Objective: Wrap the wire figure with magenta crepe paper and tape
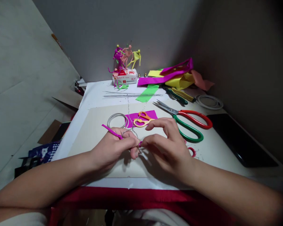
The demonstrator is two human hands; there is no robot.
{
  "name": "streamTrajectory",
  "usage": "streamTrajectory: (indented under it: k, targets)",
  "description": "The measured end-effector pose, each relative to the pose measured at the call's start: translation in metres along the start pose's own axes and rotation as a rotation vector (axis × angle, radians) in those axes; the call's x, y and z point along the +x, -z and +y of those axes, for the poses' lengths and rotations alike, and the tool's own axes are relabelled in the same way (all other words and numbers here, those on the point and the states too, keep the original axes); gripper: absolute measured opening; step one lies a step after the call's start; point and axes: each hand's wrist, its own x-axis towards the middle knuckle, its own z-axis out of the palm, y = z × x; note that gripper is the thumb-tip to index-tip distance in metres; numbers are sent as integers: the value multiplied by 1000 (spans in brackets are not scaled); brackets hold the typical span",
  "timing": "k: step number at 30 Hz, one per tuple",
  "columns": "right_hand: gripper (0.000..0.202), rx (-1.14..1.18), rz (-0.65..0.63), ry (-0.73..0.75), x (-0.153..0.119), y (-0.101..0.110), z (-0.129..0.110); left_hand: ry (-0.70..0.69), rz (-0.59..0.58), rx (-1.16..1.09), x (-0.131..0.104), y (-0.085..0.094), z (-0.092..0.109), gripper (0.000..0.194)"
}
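My left hand (119,144) pinches a twisted wire figure (132,126), whose two thin silvery strands spread upward and away from me. One limb of it, wrapped in magenta paper (112,131), sticks out to the left past my thumb. At the fingertips more magenta wrapping shows, with a pale loose end, blurred, pointing down to the right. My right hand (168,146) has its thumb and forefinger closed at that wrapped spot, its other fingers curled above. Beneath the wire lie a magenta paper piece (153,115) and small orange-and-yellow scissors (143,119).
Large scissors (191,121) with red and green handles lie right, near a black phone (240,138). Pliers (179,95), a white coil (209,102), straight wires (132,94) and coloured paper strips (169,77) lie behind. Small paper figures (126,56) stand on a box (127,77).
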Motion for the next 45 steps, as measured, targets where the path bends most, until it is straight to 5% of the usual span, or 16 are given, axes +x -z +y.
streamTrajectory:
  k: [21, 27, 35, 37, 41, 45]
  targets:
    - [14, -50, -121, 82, 2, 2, 4, -12, -17, 67, -4, 5, 0, 27]
    - [17, 125, -10, 52, 2, 12, 3, -76, 48, 37, -5, 8, 13, 25]
    - [4, 670, 396, -435, 13, 16, 23, -140, 132, -36, -6, 10, 21, 24]
    - [3, 579, 339, -476, 15, 18, 32, -138, 138, -38, -5, 10, 21, 24]
    - [19, 116, -37, -338, 15, 18, 38, -140, 120, -5, -5, 11, 19, 26]
    - [30, 61, 34, -137, 13, 18, 25, -159, 119, 100, -7, 12, 15, 26]
